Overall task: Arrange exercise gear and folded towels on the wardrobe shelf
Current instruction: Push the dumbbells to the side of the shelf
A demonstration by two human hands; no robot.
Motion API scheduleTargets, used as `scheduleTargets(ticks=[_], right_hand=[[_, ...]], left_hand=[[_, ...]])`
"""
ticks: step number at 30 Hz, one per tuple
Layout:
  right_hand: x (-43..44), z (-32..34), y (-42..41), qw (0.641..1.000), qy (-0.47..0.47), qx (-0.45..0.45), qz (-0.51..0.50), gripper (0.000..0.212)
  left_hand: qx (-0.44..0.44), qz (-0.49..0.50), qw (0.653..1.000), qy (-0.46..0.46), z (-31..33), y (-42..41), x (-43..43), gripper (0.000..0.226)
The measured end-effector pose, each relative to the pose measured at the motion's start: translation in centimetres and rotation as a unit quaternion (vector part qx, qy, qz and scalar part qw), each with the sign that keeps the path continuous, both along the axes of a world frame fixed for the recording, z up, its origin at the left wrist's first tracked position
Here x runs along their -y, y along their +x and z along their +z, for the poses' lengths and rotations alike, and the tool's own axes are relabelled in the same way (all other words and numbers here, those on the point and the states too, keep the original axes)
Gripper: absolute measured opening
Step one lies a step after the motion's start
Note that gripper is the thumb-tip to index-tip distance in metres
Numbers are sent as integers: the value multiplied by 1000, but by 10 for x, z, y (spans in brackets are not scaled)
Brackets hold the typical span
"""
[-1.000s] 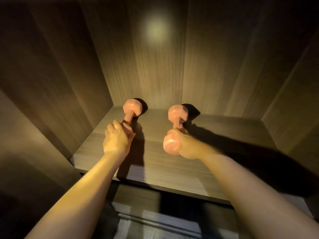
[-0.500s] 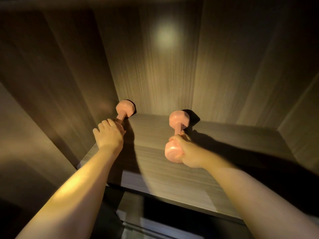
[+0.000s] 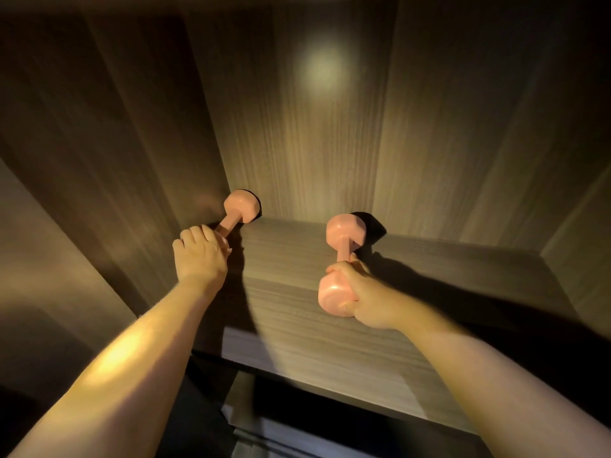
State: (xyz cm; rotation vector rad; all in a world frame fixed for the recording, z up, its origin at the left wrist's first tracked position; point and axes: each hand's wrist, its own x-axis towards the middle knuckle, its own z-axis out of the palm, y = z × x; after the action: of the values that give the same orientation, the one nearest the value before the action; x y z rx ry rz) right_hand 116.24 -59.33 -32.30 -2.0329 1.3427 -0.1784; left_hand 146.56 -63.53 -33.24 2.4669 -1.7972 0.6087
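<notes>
Two pink dumbbells lie on the wooden wardrobe shelf (image 3: 297, 312). The left dumbbell (image 3: 239, 209) sits in the back left corner, its far head close to the back and side walls. My left hand (image 3: 200, 256) covers its near end with fingers curled over it. The right dumbbell (image 3: 344, 233) lies near the shelf's middle, pointing at the back wall. My right hand (image 3: 360, 292) grips its handle and near head from the right side. No towels are in view.
The wardrobe's back wall (image 3: 330, 143) and left side wall (image 3: 115, 160) close the shelf in; the right side wall (image 3: 578, 209) stands further off. The shelf's front edge (image 3: 330, 378) runs above a dark space and a lower ledge.
My left hand has slid the left dumbbell left and back into the corner. The right dumbbell and my right hand have kept their place on the shelf.
</notes>
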Motion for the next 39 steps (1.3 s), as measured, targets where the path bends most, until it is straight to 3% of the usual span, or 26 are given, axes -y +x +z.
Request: scheduleTargets(ticks=[8, 10, 12, 16, 18, 20, 22, 25, 29, 36, 39], right_hand=[[1, -2, 0, 1000, 6, 13, -14, 74], [0, -5, -2, 999, 12, 38, -24, 82], [-1, -8, -3, 998, 5, 50, -44, 86], [-11, -18, -4, 984, -41, 103, -137, 72], [-17, -23, -10, 978, -66, 115, -163, 63], [-19, -26, -23, 978, -79, 84, -176, 67], [-20, -26, -35, 979, -84, 37, -181, 67], [-25, -28, -44, 986, -71, -57, -136, 65], [-28, -38, -46, 979, -79, -178, -64, 61], [-26, -47, -41, 973, -84, -204, -68, 61], [-23, -47, -22, 976, -77, -189, -77, 64]], left_hand=[[7, 19, 1000, 17, -4, 6, 4, 47], [-24, 28, 999, 13, -2, 0, 0, 55], [-110, -13, 994, -3, 0, -20, -15, 64], [-324, -173, 928, -55, -4, -84, -50, 57], [-418, -245, 874, -33, -1, -110, -58, 52], [-464, -275, 842, -6, 2, -132, -61, 51], [-468, -282, 837, 26, 4, -149, -62, 56], [-404, -294, 863, 80, -3, -164, -63, 49], [-379, -305, 870, 85, -10, -160, -58, 42], [-361, -291, 878, 121, -2, -121, -49, 40], [-317, -264, 904, 114, 8, -96, -49, 47]])
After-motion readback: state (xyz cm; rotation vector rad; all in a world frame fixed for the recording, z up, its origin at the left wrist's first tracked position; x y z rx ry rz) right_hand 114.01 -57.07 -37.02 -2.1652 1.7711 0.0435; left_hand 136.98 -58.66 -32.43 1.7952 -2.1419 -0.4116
